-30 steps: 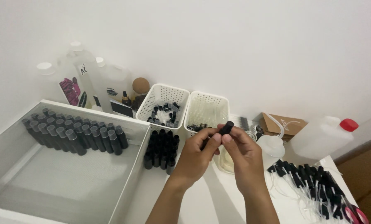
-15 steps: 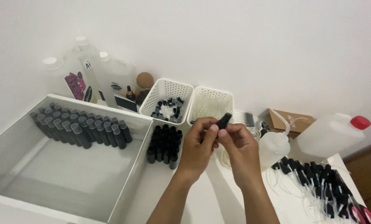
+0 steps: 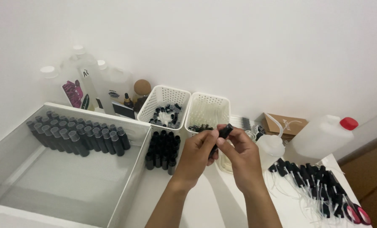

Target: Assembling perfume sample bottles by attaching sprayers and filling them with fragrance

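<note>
Down on the white table, the biggest thing is a shallow clear tray at the left, with rows of capped dark bottles standing along its far wall. Behind it, against the wall, stand tall clear plastic bottles with white caps. At the right lies a translucent white jug with a red cap, on its side, and just left of it a small squeeze bottle with a bent spout, in front of a brown cardboard box. Two white perforated baskets sit side by side at the back: the left basket holds loose black caps, the right basket only a few dark pieces. A block of uncapped black bottles stands just before the left basket. Black spray tops with thin white tubes lie heaped at the right edge. Between these, the left hand and right hand meet above the table, both clenched around one small black bottle, its top poking up between the fingertips, tilted to the right.
</note>
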